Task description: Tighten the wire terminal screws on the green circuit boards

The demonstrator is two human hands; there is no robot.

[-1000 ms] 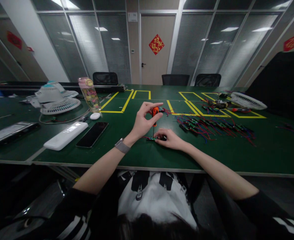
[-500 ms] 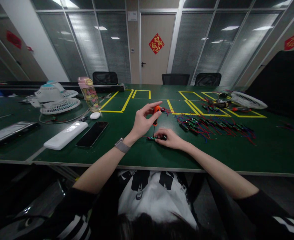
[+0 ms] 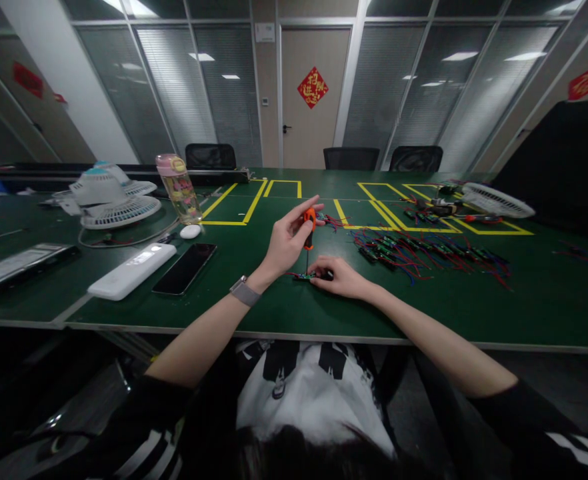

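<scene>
Upright in my left hand (image 3: 288, 241) is a screwdriver (image 3: 309, 230) with an orange and black handle, gripped between thumb and fingers. Its thin shaft points down, and the tip meets a small green circuit board (image 3: 303, 277) lying on the table. My right hand (image 3: 341, 277) pinches the right end of that board, its fingertips covering part of it. A red wire runs out from the board's left end. Whether the tip sits in a screw is too small to tell.
Several wired circuit boards (image 3: 424, 250) lie in a row to the right on the green table (image 3: 274, 313). On the left are a black phone (image 3: 185, 269), a white power bank (image 3: 133, 271), a bottle (image 3: 179, 190) and white fans (image 3: 119, 207). A fan part (image 3: 497, 200) rests far right.
The screwdriver handle has tilted slightly left, and my left fingers have shifted around it. My right hand and the circuit board have stayed in place.
</scene>
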